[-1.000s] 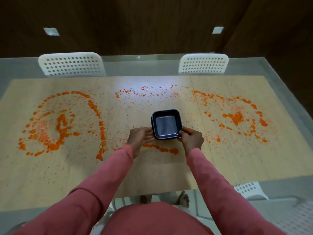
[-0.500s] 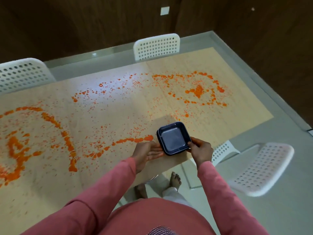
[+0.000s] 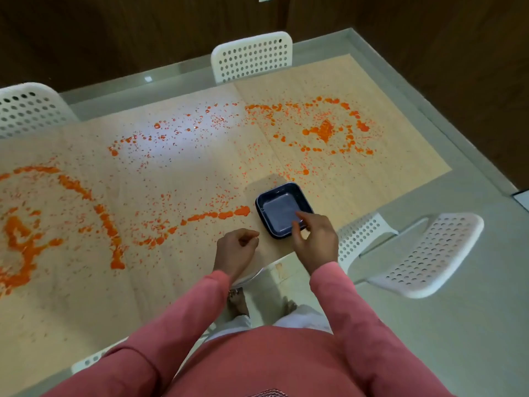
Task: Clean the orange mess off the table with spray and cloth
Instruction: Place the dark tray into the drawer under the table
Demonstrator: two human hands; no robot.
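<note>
Orange mess [image 3: 217, 215] still all over the table [image 3: 86, 305], none wiped. Nearest, pink sleeves [image 3: 183, 319] reaching over the near edge. Left hand [image 3: 235, 250] now off the dish, hanging just beside it, fingers loosely curled on nothing. Right hand [image 3: 313, 239] half open over the dish's near right corner, fingertips touching or just above the rim; grip cannot be told. Dark square dish [image 3: 282, 209] now set down close to the near edge, moved right a second ago, clear of the splatter. No spray or cloth in view; probably fetched next. Farther, thick splashes left and right, white chairs [image 3: 252, 57] crowding the far edge, open floor right.
</note>
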